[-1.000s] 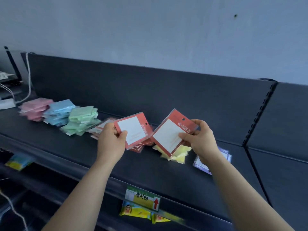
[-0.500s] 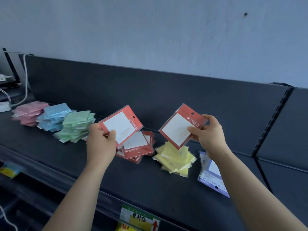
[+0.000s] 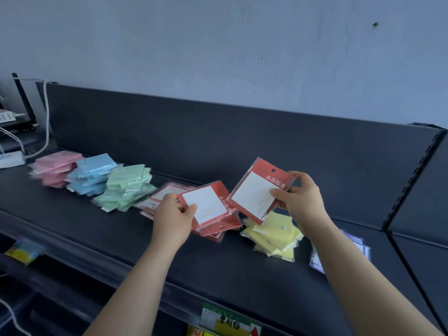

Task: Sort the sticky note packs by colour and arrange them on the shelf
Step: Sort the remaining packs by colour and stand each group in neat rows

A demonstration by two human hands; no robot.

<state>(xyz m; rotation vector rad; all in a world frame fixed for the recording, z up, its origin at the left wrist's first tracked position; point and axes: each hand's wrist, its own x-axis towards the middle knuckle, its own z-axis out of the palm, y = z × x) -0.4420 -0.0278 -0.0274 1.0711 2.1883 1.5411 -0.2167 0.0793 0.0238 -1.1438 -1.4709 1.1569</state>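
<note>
On the dark shelf (image 3: 218, 267) lie piles of sticky note packs: pink (image 3: 55, 167), blue (image 3: 93, 170), green (image 3: 127, 186), red (image 3: 218, 229), yellow (image 3: 274, 235) and purple (image 3: 358, 246). My left hand (image 3: 173, 218) pinches a red-framed pack (image 3: 206, 206) by its left edge, low over the red pile. My right hand (image 3: 300, 201) grips a second red-framed pack (image 3: 257, 190) by its right edge, held tilted above the gap between the red and yellow piles. A flatter spread of red-and-white packs (image 3: 164, 192) lies behind my left hand.
The shelf's upright back panel (image 3: 218, 141) rises behind the piles. A slotted post (image 3: 412, 190) bounds the shelf on the right. White cables and a power strip (image 3: 12, 158) lie at the far left. A green price label (image 3: 230, 322) hangs on the front edge.
My left hand has lowered its red pack toward the red pile. My right hand keeps its pack raised, slightly nearer the pile. The view has shifted a little.
</note>
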